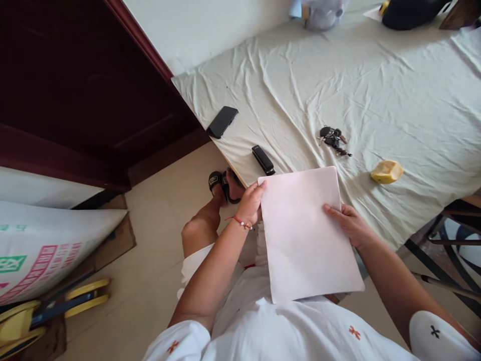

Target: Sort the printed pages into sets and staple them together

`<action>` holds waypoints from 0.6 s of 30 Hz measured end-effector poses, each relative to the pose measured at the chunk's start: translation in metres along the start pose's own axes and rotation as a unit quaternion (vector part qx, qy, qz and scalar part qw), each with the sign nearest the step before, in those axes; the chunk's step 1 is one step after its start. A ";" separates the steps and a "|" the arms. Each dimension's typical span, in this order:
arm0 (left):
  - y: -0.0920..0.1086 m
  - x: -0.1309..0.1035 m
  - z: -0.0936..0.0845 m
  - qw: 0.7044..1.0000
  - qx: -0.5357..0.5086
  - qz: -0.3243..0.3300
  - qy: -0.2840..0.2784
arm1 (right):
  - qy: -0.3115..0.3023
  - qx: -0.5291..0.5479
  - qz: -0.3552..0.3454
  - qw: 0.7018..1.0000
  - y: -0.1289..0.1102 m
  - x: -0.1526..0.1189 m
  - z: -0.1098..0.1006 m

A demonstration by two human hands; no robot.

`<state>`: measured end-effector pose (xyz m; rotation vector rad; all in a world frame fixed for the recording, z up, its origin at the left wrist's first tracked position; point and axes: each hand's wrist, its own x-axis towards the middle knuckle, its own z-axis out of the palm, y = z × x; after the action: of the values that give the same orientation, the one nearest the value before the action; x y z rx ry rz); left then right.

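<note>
Blank white paper (306, 235) with rounded corners is held tilted over my lap, close to the table's front edge. My left hand (252, 200) pinches its upper left corner between thumb and fingers. On the right side, my right hand (347, 220) grips the edge, thumb on top and fingers hidden underneath. Whether it is one sheet or several, I cannot tell. Just beyond the top left corner lies a black stapler (263, 160) on the cloth, touched by neither hand.
A pale cloth (285, 100) covers the table. On it are a black phone (223, 121), a bunch of keys (333, 139) and a yellow piece of food (387, 172). A plastic bag (323, 14) stands at the back. Left are a dark red door (75, 75) and a printed sack (48, 245).
</note>
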<state>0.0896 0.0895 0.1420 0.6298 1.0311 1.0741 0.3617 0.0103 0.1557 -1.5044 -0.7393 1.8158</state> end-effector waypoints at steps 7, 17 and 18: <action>-0.018 0.013 -0.005 0.994 0.093 0.060 0.001 | -0.014 -0.005 -0.027 1.000 -0.013 0.020 -0.021; -0.012 0.024 -0.003 0.988 0.109 0.106 0.023 | 0.026 -0.052 -0.077 0.995 -0.039 0.042 -0.013; -0.013 0.025 -0.003 0.985 0.125 0.113 0.021 | 0.028 -0.054 -0.076 0.995 -0.038 0.043 -0.012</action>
<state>0.0946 0.1078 0.1209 0.9485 1.1615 1.1686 0.3736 0.0675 0.1566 -1.5187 -0.9100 1.6374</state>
